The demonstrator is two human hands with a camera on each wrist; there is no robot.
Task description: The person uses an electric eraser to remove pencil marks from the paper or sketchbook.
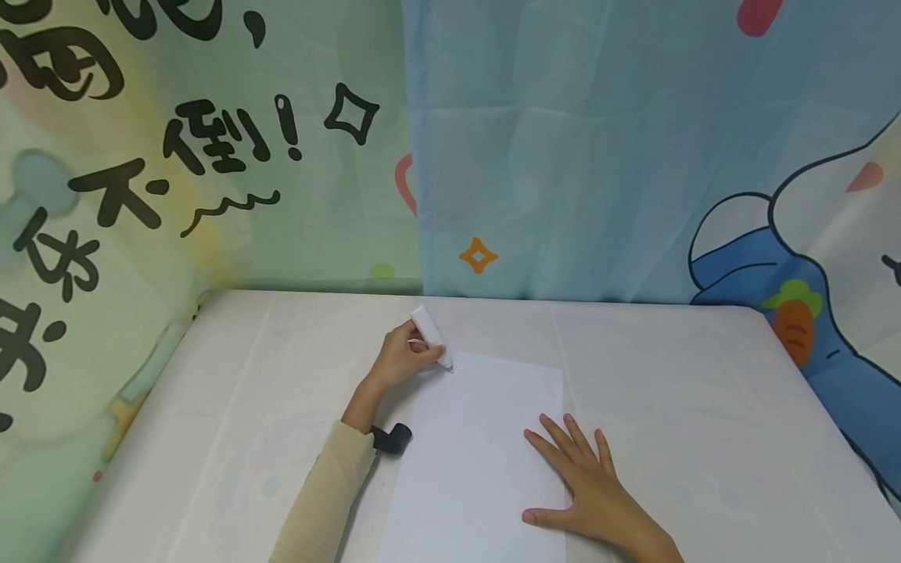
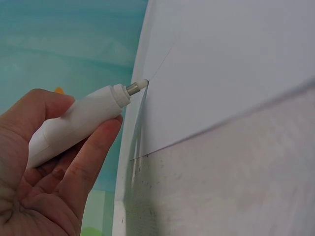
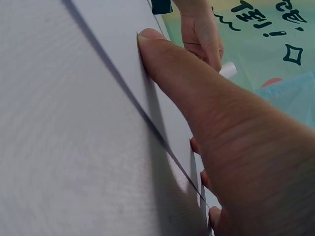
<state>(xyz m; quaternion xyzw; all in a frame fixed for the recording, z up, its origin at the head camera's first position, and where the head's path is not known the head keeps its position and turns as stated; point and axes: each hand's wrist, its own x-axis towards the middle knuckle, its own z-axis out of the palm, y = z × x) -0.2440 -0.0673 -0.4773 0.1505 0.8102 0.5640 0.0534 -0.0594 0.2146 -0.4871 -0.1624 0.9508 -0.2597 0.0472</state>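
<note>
My left hand (image 1: 400,360) pinches a white electric eraser (image 1: 426,327) between thumb and fingers, tilted over the far-left corner of a white sheet of paper (image 1: 486,446). In the left wrist view the electric eraser (image 2: 78,123) has a metal collar and a pale tip, which is at the paper's edge; I cannot tell whether it touches. A faint thin line (image 2: 163,58) runs across the paper (image 2: 231,54) from near the tip. My right hand (image 1: 587,485) rests with fingers spread on the sheet's right edge. In the right wrist view its thumb (image 3: 167,59) lies on the paper.
A white-covered table (image 1: 683,407) lies under the sheet. Behind it hangs a blue curtain (image 1: 598,156) with printed figures, and a green printed cloth (image 1: 317,195) with black characters hangs at the left. A black strap mount (image 1: 393,439) sits at my left wrist.
</note>
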